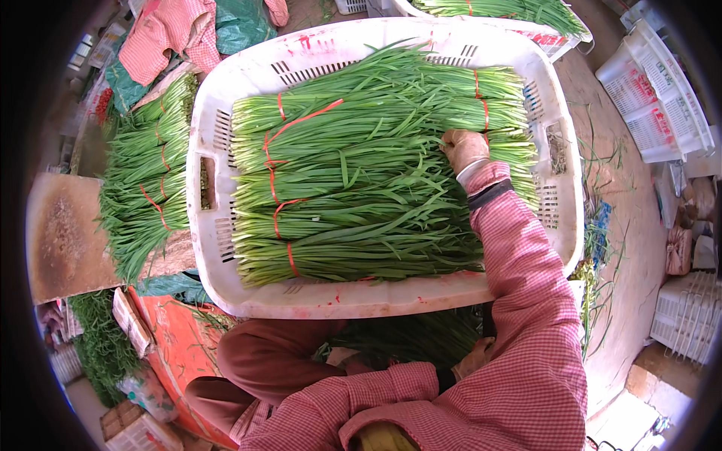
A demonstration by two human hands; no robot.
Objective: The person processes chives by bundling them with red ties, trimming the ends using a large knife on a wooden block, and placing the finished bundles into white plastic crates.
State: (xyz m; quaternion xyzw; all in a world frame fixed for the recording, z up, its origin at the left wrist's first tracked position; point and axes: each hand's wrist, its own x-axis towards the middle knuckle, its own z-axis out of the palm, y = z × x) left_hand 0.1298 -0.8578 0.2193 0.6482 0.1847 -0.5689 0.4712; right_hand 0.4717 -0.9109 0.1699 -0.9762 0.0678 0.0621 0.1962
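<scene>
Before me is a large white plastic basket point(361, 307) holding bundles of Chinese chives point(350, 169), laid in rows and tied with red bands. The pale cut ends face the two short sides; the green leaves meet in the middle. My right hand point(465, 149) rests among the leaves at the right-hand bundles, fingers curled and partly hidden, so its hold is unclear. Below the basket's near edge, my left hand point(474, 358) is low by my lap, mostly hidden by the right sleeve, beside dark green leaves in shadow point(406, 338).
More tied chive bundles point(152, 169) lie left of the basket on a board point(67, 237). Another filled basket point(541, 36) stands beyond. Stacked white crates point(654, 96) are at the right. Loose leaves litter the floor point(632, 225). A checked cloth point(169, 39) lies upper left.
</scene>
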